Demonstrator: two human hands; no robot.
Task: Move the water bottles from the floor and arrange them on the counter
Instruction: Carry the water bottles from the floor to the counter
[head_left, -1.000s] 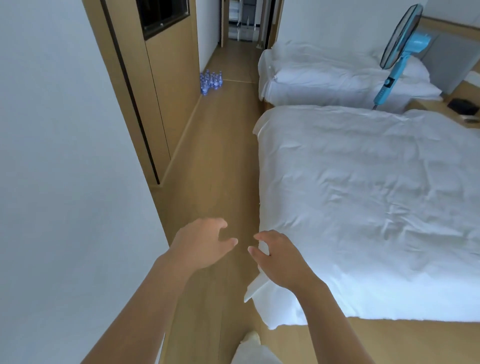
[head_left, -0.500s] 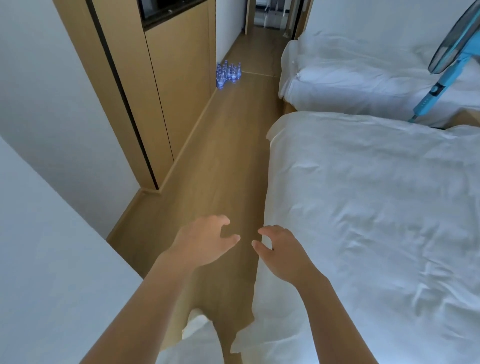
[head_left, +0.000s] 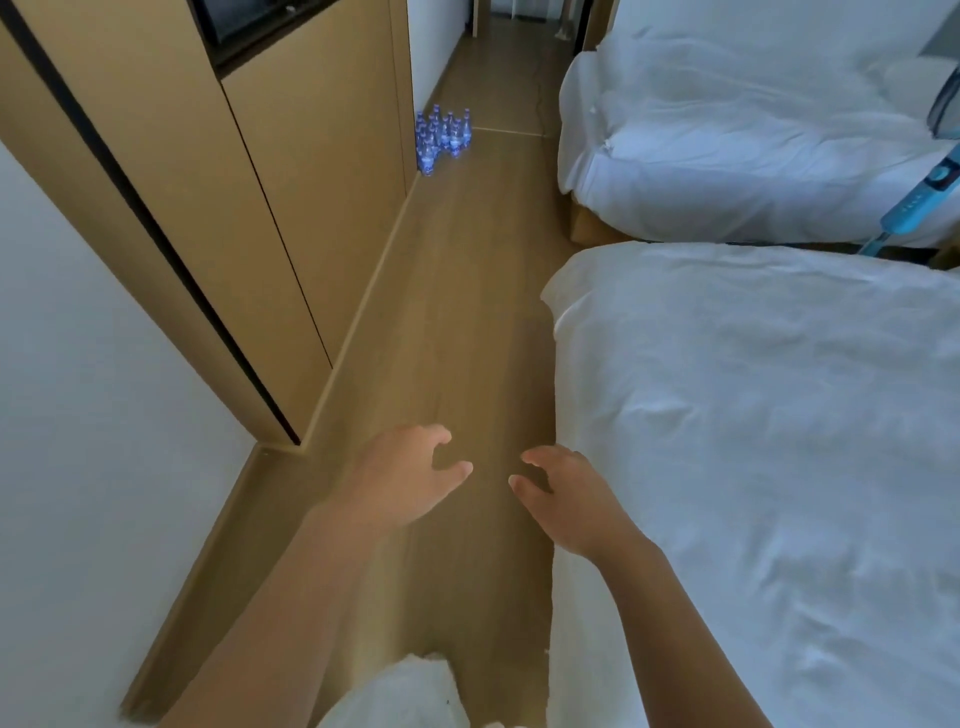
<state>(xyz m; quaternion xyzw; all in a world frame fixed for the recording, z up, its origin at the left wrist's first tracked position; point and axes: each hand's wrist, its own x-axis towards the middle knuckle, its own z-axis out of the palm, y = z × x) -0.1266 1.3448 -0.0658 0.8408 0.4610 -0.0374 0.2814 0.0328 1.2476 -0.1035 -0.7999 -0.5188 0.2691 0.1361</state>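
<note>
Left hand (head_left: 402, 478) at 6 o'clock, fingers loosely curled, grasping nothing. Right hand (head_left: 569, 493) just beside it, fingers likewise relaxed, empty. Near bed (head_left: 753, 441) at 3 o'clock. Wood floor (head_left: 457, 312) running ahead. Cabinet (head_left: 270, 182) at 10 o'clock. Water bottles (head_left: 441, 136) clustered upright on floor at 12 o'clock, far end, beside cabinet corner. Second bed (head_left: 727, 145) at 1 o'clock.

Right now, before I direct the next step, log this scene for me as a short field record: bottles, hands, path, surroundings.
bottles: cluster of water bottles standing upright on the floor, far end, beside the wooden cabinet
left hand: empty, fingers loosely curled, held over the floor
right hand: empty, fingers loosely curled, at the near bed's edge
path: wooden floor strip between cabinet and near bed
surroundings: second bed farther back; blue fan stand at right
counter: not visible
</note>
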